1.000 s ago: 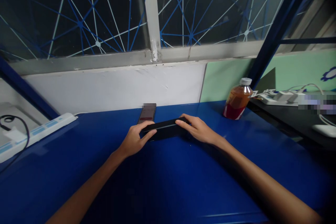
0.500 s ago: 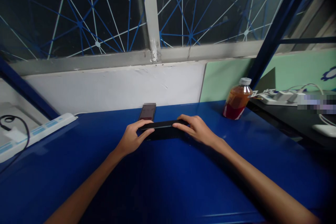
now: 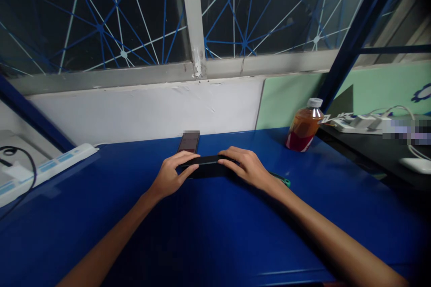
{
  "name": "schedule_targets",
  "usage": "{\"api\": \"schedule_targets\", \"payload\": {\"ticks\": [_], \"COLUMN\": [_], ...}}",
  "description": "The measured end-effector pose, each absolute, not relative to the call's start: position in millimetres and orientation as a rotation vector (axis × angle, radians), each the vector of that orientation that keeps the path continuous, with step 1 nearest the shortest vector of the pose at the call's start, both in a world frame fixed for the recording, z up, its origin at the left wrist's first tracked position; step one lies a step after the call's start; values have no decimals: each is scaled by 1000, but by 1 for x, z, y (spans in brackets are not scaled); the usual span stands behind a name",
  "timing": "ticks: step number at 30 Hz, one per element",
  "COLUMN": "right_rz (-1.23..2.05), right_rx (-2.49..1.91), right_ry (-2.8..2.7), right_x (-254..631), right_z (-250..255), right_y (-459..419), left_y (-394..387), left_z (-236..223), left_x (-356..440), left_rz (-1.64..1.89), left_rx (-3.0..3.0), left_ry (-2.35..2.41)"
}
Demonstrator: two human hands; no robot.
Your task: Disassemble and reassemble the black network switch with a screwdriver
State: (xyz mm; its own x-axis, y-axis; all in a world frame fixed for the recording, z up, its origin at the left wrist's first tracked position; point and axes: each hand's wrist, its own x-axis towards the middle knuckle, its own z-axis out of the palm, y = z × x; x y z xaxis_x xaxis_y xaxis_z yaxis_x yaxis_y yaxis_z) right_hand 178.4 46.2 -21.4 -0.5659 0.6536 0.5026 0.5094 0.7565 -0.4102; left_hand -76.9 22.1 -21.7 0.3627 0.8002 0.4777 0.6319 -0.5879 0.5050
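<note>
A long black box point(image 3: 207, 166) lies on the blue table point(image 3: 215, 224), held at both ends. My left hand point(image 3: 170, 176) grips its left end, thumb along the front and fingers over the top. My right hand point(image 3: 247, 168) covers its right end with fingers curled over the top edge. Just behind the box a dark phone point(image 3: 189, 142) lies flat near the wall. A green-tipped thing point(image 3: 282, 180) peeks out on the table beside my right wrist.
A bottle of amber drink point(image 3: 305, 126) with a white cap stands at the table's back right. A white power strip point(image 3: 43, 170) with a black cable lies at the left. Another power strip with plugs point(image 3: 358, 123) sits on the dark desk to the right. A white wall and a window run behind.
The box has tipped down flatter onto the table and sits slightly further left. My right hand slid left along it, uncovering the green-tipped thing by the wrist.
</note>
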Motion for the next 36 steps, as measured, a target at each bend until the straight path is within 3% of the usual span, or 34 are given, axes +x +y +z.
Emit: {"api": "schedule_targets", "payload": {"ticks": [26, 36], "right_rz": [323, 162], "right_rx": [-774, -795], "right_ry": [-2346, -2353], "right_x": [169, 166], "right_z": [-18, -24], "right_y": [44, 39], "left_y": [26, 18], "left_z": [-32, -27], "left_x": [-82, -71], "left_rz": [1064, 1097], "left_rx": [2337, 2469], "left_ry": [1322, 1329]}}
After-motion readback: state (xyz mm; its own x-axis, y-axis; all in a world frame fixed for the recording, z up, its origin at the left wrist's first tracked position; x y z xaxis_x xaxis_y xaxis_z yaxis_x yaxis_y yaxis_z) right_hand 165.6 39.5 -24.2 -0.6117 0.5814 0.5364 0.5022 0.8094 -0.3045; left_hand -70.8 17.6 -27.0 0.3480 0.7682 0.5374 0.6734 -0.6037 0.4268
